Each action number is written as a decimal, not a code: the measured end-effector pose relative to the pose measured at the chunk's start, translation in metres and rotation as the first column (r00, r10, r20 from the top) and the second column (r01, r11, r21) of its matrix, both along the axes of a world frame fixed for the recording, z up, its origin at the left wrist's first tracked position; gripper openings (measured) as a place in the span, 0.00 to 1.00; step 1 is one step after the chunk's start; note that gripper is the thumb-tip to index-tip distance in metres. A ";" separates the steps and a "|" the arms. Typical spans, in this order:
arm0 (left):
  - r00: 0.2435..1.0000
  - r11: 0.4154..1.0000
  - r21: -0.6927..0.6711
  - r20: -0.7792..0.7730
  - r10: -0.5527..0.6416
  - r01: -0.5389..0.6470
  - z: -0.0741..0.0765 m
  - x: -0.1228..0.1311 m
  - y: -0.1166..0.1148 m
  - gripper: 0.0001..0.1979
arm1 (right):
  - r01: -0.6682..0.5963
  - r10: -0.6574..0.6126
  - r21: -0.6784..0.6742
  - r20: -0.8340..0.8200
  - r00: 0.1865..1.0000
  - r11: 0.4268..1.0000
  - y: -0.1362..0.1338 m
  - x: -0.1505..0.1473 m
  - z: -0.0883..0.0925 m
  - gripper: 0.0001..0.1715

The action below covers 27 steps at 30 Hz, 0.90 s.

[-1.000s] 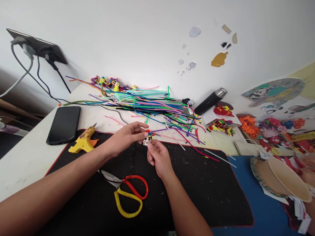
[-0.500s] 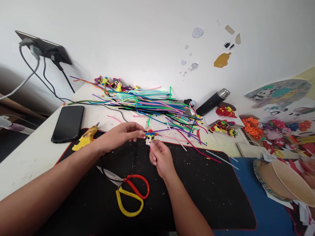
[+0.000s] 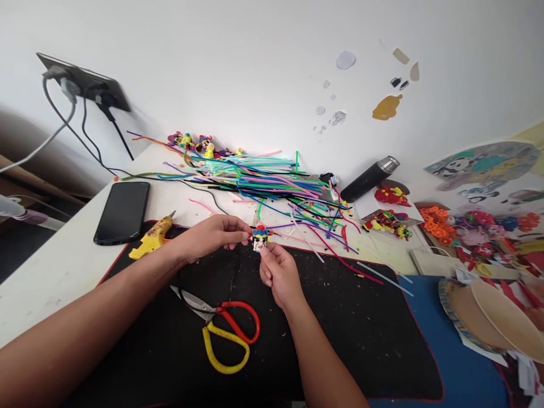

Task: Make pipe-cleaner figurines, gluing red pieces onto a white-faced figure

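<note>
Between my hands, above the black mat (image 3: pixel 340 340), is a small doll head (image 3: pixel 259 240) with a white face, black markings and a red and blue hat. My right hand (image 3: pixel 278 272) pinches its lower edge between thumb and fingers. At the hat's left side, the fingertips of my left hand (image 3: pixel 225 233) are pinched on a small part of it. Scissors (image 3: pixel 229 334) with one red and one yellow handle lie on the mat below my hands. A yellow glue gun (image 3: pixel 151 239) rests beyond my left forearm.
Bundled pipe cleaners (image 3: pixel 267 178) and loose ones lie along the back. A black phone (image 3: pixel 122 212) is at left. A black flask (image 3: pixel 369 178) leans by the wall near finished figures (image 3: pixel 386 224). Bowls (image 3: pixel 480 317) stand at right; a cord (image 3: pixel 100 150) crosses the table.
The whole view has shifted slightly, so things sit a little further right. Both hands keep their hold on the doll head, which looks turned very slightly.
</note>
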State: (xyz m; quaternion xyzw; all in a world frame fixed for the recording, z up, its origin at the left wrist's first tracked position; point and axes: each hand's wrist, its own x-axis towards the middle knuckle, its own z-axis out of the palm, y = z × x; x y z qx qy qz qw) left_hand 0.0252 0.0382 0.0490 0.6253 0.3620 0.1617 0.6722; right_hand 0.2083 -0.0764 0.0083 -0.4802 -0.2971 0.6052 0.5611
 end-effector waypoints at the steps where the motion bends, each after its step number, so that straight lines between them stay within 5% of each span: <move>1: 1.000 1.000 -0.010 0.000 0.004 -0.004 -0.001 0.000 0.000 0.18 | 0.000 0.000 -0.001 0.000 1.000 1.000 0.000 0.000 0.000 0.24; 16: 0.988 0.990 -0.017 0.064 0.139 -0.138 -0.001 0.003 0.000 0.21 | -0.015 0.015 0.000 0.022 1.000 1.000 -0.001 -0.001 -0.001 0.24; 27: 0.996 0.996 -0.044 0.020 0.082 -0.082 -0.010 0.001 0.001 0.19 | -0.013 0.013 -0.009 0.026 1.000 1.000 -0.002 -0.001 0.000 0.24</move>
